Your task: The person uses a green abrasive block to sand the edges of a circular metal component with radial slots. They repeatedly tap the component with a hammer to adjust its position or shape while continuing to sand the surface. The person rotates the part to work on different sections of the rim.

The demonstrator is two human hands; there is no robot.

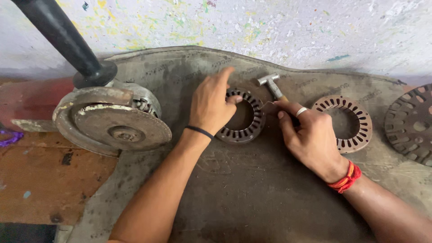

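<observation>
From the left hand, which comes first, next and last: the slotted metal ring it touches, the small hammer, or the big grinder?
1. Slotted metal ring: under the left hand, touching it.
2. Small hammer: just to the right, near the top.
3. Big grinder: off to the left, only slightly farther than the hammer.
</observation>
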